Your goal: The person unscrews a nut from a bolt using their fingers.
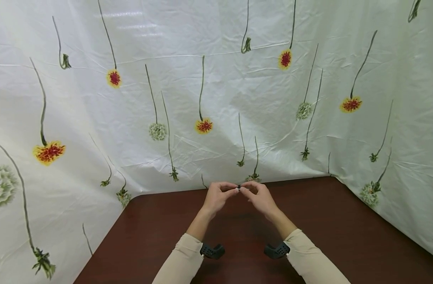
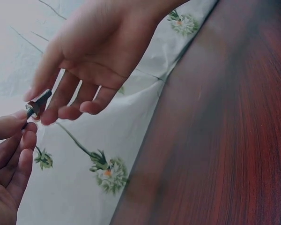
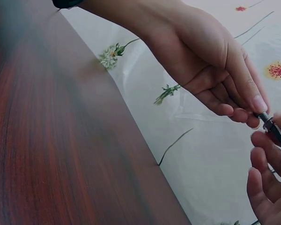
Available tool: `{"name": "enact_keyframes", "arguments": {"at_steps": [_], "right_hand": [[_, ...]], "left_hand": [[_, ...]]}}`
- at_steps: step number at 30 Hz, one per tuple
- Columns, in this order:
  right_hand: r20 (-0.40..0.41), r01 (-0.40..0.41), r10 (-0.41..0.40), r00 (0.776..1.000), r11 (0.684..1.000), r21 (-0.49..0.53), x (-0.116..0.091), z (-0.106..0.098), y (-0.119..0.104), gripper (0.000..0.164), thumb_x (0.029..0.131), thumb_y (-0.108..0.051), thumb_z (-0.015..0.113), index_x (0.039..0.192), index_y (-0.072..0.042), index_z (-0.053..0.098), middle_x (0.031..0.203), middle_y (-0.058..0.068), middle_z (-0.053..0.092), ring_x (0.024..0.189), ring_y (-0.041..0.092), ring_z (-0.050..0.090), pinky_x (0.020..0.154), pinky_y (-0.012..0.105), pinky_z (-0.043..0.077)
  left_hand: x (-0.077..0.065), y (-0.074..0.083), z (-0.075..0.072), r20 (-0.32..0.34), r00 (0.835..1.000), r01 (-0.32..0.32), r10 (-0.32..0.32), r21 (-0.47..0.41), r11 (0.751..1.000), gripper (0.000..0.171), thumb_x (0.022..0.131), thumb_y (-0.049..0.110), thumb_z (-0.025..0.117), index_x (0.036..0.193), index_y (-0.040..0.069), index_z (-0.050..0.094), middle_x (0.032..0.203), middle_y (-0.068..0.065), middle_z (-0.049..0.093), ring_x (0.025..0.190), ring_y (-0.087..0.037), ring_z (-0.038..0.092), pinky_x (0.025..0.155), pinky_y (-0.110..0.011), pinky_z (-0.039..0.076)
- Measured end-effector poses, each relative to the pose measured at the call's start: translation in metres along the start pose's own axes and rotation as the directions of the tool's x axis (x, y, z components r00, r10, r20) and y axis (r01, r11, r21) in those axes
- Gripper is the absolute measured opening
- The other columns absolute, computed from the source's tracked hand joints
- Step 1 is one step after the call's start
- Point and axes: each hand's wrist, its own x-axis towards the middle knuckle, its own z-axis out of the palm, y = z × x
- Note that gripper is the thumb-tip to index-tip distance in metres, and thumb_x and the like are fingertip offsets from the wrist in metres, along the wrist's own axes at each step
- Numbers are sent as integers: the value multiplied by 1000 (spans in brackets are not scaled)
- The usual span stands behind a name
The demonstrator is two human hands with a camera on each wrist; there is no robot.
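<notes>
A red-brown wooden table (image 1: 149, 236) stands before a pale, flower-printed cloth (image 1: 220, 31) that covers the walls. One threaded bolt (image 2: 45, 96) carrying one nut (image 3: 268, 124) is held up between two bare hands: the left hand (image 1: 215, 197) pinches one end of the bolt, while the right hand (image 1: 261, 198) pinches the nut, its remaining fingers slightly spread.

Two beige-sleeved forearms (image 1: 183, 256) angle inward; the bare left grip (image 1: 215, 197) and bare right grip (image 1: 262, 198) nearly meet, thumbs (image 3: 248, 84) and forefingers (image 1: 227, 184) apparently pinching, the right's contact partly hidden.
</notes>
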Motion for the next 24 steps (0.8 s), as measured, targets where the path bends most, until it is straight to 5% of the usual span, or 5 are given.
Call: {"name": "enact_keyframes", "arguments": {"at_steps": [11, 21, 24], "right_hand": [[-3, 31, -31, 1000, 999, -22, 1, 2, -1, 25, 98, -3, 71, 122, 1, 70, 114, 13, 72, 94, 27, 68, 78, 47, 57], [-22, 33, -34, 999, 999, -25, -1, 1, -1, 20, 99, -7, 71, 117, 1, 72, 112, 11, 72, 96, 26, 67, 80, 50, 56], [-31, 28, -29, 999, 999, -15, -1, 1, -2, 23, 100, -9, 71, 120, 1, 71, 112, 12, 71, 97, 31, 67, 80, 48, 57]], "left_hand": [[0, 1, -2, -6, 1000, -11, 11, 1, 1000, 14, 93, 5, 78, 103, -4, 79, 98, -12, 77, 92, -22, 72, 79, -32, 55], [-1, -2, 0, 5, 1000, 7, -7, -20, 1000, 17, 93, 5, 78, 106, -5, 78, 102, -17, 76, 96, -28, 72, 84, -43, 56], [-5, 12, -1, 10, 1000, -4, 4, -16, 1000, 15, 93, 0, 76, 105, -9, 77, 102, -20, 75, 96, -29, 71, 83, -41, 56]]}}
